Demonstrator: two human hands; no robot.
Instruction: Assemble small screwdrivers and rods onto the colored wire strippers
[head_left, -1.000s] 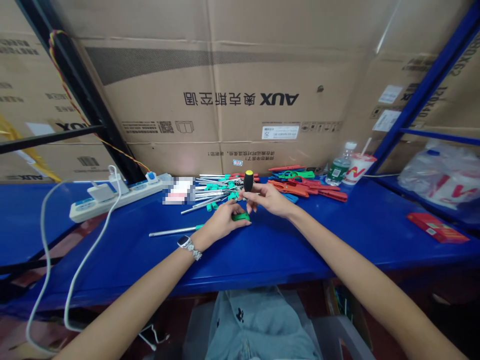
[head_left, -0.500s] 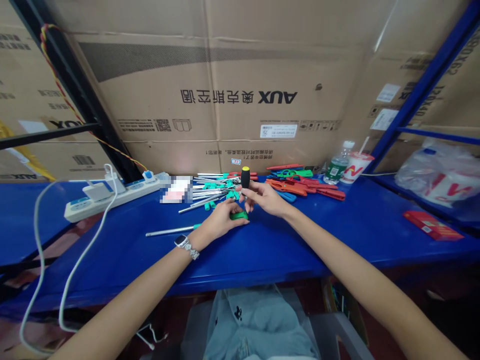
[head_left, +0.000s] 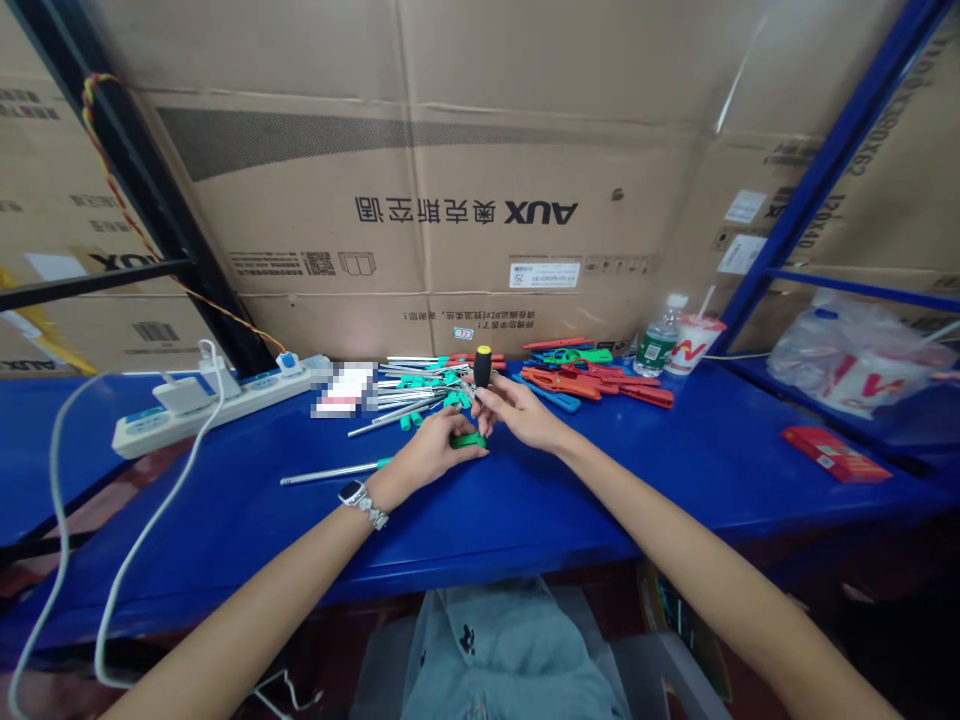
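Observation:
My left hand (head_left: 442, 445) is closed around a green plastic piece (head_left: 469, 440) close to the table top. A silver metal rod (head_left: 326, 475) with a teal end lies beside that wrist; whether it joins the green piece is hidden behind the hand. Just above, the fingers of my right hand (head_left: 517, 410) pinch a screwdriver below its black handle with a yellow cap (head_left: 483, 368). The screwdriver stands nearly upright, and the fingers hide its tip. Behind both hands lies a pile of silver rods (head_left: 409, 397) with teal ends.
Orange and red plastic clamps (head_left: 577, 381) lie to the right of the rods. Beyond them stand a water bottle (head_left: 658, 340) and a paper cup (head_left: 696, 345). A white power strip (head_left: 150, 428) with cables is at left, a red box (head_left: 832, 455) at right. Cardboard (head_left: 465, 150) rises behind.
The head view has shifted slightly, so the whole scene sits a little further left. Both hands keep their holds on the green piece and the screwdriver, with little visible movement.

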